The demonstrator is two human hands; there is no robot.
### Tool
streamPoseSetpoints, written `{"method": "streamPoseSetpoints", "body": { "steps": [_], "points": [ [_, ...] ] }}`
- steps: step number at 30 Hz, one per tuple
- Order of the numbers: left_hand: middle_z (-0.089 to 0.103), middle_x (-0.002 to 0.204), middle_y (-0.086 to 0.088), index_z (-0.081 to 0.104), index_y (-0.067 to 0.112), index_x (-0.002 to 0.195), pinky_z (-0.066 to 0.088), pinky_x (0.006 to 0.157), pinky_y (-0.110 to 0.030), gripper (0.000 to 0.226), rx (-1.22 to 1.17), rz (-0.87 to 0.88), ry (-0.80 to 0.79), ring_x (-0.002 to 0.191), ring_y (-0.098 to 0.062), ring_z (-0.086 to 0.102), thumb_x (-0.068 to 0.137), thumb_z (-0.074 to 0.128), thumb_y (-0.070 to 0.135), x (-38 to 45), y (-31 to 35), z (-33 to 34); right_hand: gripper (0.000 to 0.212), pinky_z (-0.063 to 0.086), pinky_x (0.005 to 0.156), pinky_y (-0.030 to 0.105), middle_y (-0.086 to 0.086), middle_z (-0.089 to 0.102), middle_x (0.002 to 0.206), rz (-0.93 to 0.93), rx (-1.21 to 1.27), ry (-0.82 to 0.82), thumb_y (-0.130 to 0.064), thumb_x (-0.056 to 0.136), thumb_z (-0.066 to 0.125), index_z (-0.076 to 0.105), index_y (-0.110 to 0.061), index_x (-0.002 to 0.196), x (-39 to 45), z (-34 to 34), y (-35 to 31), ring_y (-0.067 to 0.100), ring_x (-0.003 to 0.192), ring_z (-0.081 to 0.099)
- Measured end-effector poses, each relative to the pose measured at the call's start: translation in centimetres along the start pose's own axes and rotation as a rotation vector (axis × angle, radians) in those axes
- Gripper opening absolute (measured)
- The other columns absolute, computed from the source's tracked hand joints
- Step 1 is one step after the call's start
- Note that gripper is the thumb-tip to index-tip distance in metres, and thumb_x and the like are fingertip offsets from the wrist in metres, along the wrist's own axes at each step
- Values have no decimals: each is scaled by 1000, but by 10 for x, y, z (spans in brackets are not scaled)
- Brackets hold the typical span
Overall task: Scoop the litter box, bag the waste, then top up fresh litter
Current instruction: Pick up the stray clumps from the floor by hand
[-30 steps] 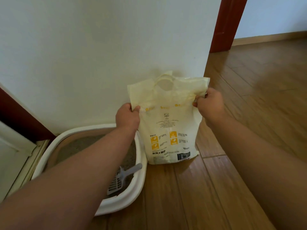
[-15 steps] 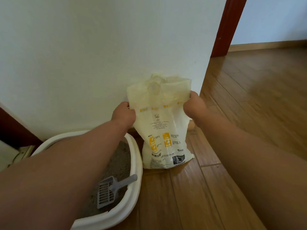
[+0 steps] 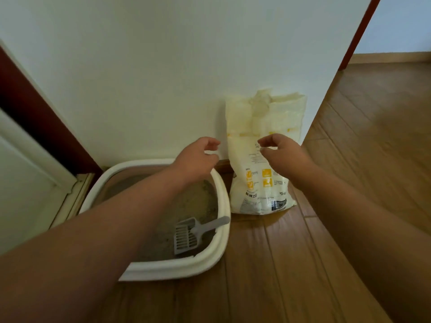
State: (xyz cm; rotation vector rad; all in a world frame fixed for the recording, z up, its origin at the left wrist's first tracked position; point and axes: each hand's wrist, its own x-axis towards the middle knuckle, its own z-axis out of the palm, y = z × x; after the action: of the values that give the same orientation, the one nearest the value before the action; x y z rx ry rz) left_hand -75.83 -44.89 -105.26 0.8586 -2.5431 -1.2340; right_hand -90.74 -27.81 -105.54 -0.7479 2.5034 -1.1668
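Honestly, that litter bag [image 3: 263, 157] looks like dead weight low down, going by the bulge: soft plastic skin, floppy crumpled top, loose fill that'd shift if I tipped it. I'd grab the punched handle up top or pinch both upper corners, never the slick middle. It's standing on the wood floor [image 3: 303, 264], leaning on the wall [image 3: 163, 66], at about 1 o'clock from the litter box [image 3: 224, 206].

My left hand [image 3: 198, 157] hovers at the bag's 9 o'clock, just beside it, fingers loosely curled, holding nothing. Right hand [image 3: 282, 150] is in front of the bag's upper middle, fingers half curled, also empty. The scoop [image 3: 189, 236] lies in the box.
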Motion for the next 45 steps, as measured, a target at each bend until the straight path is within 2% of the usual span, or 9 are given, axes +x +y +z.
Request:
{"method": "streamPoseSetpoints", "body": {
  "steps": [3, 5, 8, 14, 18, 26, 34, 40, 45],
  "points": [
    [63, 126, 10, 59, 28, 138, 50, 83, -24, 35, 124, 15, -85, 112, -11, 61, 104, 57, 21, -40, -18, -27, 26, 43, 60, 23, -7, 64, 118, -14, -125, -101, -28, 101, 58, 65, -25, 125, -32, 14, -25, 10, 77, 60],
    [64, 121, 7, 61, 26, 135, 51, 89, -29, 30, 241, 30, -136, 109, -12, 61, 105, 57, 23, -65, -33, -47, 32, 45, 73, 25, -7, 64, 124, -30, -259, -175, -32, 101, 59, 61, -25, 132, -55, 23, -43, 13, 94, 62],
    [65, 133, 2, 62, 24, 136, 52, 101, -36, 31, 321, 11, -175, 118, -14, 61, 105, 57, 27, -100, -62, -74, 38, 51, 89, 35, -1, 60, 137, -30, -385, -226, -35, 100, 59, 57, -25, 137, -94, 36, -73, 21, 117, 60],
    [61, 137, -3, 59, 21, 139, 51, 101, -44, 37, 522, -40, -200, 121, -21, 58, 107, 49, 37, -171, -127, -87, 48, 53, 96, 43, 2, 59, 136, -37, -486, -225, -44, 97, 60, 53, -25, 140, -161, 85, -83, 24, 117, 61],
    [60, 138, -2, 56, 23, 141, 51, 95, -45, 41, 741, 0, -155, 121, -23, 57, 106, 45, 41, -205, -177, -84, 50, 54, 94, 46, 2, 61, 133, -110, -588, -254, -47, 96, 58, 52, -25, 140, -181, 138, -70, 25, 116, 61],
    [61, 124, 5, 60, 26, 130, 53, 84, -39, 32, 703, -8, -84, 109, -16, 57, 102, 50, 38, -278, -245, -58, 39, 55, 92, 36, 0, 63, 131, -109, -543, -361, -39, 97, 60, 59, -25, 134, -234, 208, -19, 19, 113, 63],
    [49, 149, 3, 44, 27, 148, 44, 104, -46, 46, 748, -123, -239, 134, -20, 48, 106, 40, 46, -303, -278, -38, 30, 56, 87, 40, 2, 65, 119, -72, -607, -482, -34, 96, 56, 64, -20, 120, -255, 248, 29, 22, 106, 62],
    [49, 151, -4, 50, 21, 149, 45, 112, -45, 47, 145, -430, -180, 136, -23, 50, 106, 52, 42, -279, -279, -28, 59, 36, 118, 41, 5, 35, 162, -129, -599, -656, -33, 100, 53, 38, -17, 155, -248, 282, 42, 25, 145, 38],
    [58, 141, 4, 56, 26, 141, 51, 101, -38, 35, -511, -649, -142, 126, -14, 56, 109, 48, 38, -279, -272, -25, 68, 31, 119, 40, 6, 27, 165, -102, -619, -694, -31, 100, 55, 26, -16, 160, -239, 306, 50, 27, 149, 32]
  ]
}}
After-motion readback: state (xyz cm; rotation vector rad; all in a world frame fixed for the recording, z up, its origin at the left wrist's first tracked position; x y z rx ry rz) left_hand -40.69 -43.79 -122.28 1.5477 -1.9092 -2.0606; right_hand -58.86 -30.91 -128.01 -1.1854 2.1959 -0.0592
